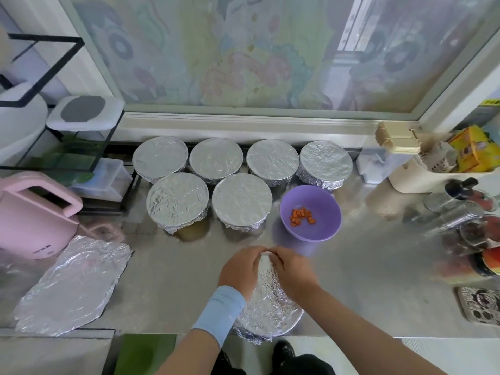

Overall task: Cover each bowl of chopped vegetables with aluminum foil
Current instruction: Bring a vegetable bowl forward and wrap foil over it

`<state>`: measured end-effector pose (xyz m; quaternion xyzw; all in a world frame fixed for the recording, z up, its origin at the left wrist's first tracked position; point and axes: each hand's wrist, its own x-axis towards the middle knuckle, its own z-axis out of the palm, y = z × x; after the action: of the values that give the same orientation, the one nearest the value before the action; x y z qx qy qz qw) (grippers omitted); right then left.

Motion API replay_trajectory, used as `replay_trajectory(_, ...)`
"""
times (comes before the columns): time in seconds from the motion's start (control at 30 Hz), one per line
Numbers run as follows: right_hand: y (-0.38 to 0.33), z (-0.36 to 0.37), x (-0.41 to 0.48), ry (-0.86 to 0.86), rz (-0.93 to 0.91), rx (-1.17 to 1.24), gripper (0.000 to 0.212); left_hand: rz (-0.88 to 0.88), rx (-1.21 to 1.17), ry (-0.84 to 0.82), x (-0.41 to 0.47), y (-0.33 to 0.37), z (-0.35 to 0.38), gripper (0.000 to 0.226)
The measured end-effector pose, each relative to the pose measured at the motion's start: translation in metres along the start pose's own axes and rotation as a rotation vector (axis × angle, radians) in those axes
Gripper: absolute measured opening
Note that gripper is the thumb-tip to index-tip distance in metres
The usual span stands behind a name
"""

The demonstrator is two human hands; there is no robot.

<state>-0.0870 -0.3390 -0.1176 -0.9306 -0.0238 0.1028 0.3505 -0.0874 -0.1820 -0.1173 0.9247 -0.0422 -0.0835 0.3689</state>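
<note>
A foil-covered bowl [269, 301] sits at the near edge of the steel counter. My left hand [239, 269] and my right hand [292, 270] meet at its far rim, fingers curled over the foil there. Behind them an uncovered purple bowl [310, 213] holds a few orange carrot cubes [302, 216]. Several foil-covered bowls [241, 203] stand in two rows toward the window. A loose stack of foil sheets [73, 285] lies flat on the counter at the left.
A pink kettle [32, 212] stands at the left, beside a black wire rack [89, 147] with containers. At the right are a cream tub [433, 174] of packets, metal jars [465, 220] and a patterned coaster [480, 304]. The counter's front edge runs just below the near bowl.
</note>
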Motion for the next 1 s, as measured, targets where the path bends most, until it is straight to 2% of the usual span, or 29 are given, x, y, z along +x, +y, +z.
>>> replay_trajectory(0.17,0.001,-0.002,0.007,-0.054,-0.011,-0.027,0.023,-0.123,-0.021,0.041,-0.002,0.005,0.000,0.030)
replay_trajectory(0.27,-0.001,-0.007,0.015,-0.144,-0.102,-0.079,0.024,-0.211,-0.005,0.090,-0.011,0.011,0.005,0.030)
replay_trajectory(0.3,0.000,-0.009,0.015,-0.130,-0.148,-0.100,0.025,-0.248,0.011,0.105,-0.015,0.013,0.006,0.031)
replay_trajectory(0.37,0.003,-0.007,0.013,0.016,-0.236,-0.157,0.023,-0.276,0.066,0.138,-0.018,0.014,0.006,0.032)
replay_trajectory(0.47,0.006,-0.001,0.002,0.232,-0.252,-0.204,0.013,-0.193,0.040,0.155,-0.014,0.015,0.002,0.037)
replay_trajectory(0.53,0.008,0.002,-0.003,0.243,-0.189,-0.137,0.006,-0.126,-0.016,0.101,-0.006,0.019,0.000,0.033)
replay_trajectory(0.6,0.012,0.004,-0.001,0.211,-0.108,-0.012,0.009,-0.122,-0.056,0.051,0.000,0.020,0.000,0.023)
replay_trajectory(0.77,0.015,0.002,0.003,0.161,-0.076,0.100,0.010,-0.198,-0.070,0.082,0.001,0.014,0.008,0.018)
replay_trajectory(0.87,0.015,-0.003,0.009,0.153,-0.145,0.015,0.009,-0.244,-0.075,0.159,-0.005,0.020,0.010,0.020)
replay_trajectory(1.0,0.012,-0.005,0.015,0.246,-0.212,-0.171,0.007,-0.302,-0.017,0.222,-0.008,0.024,0.013,0.025)
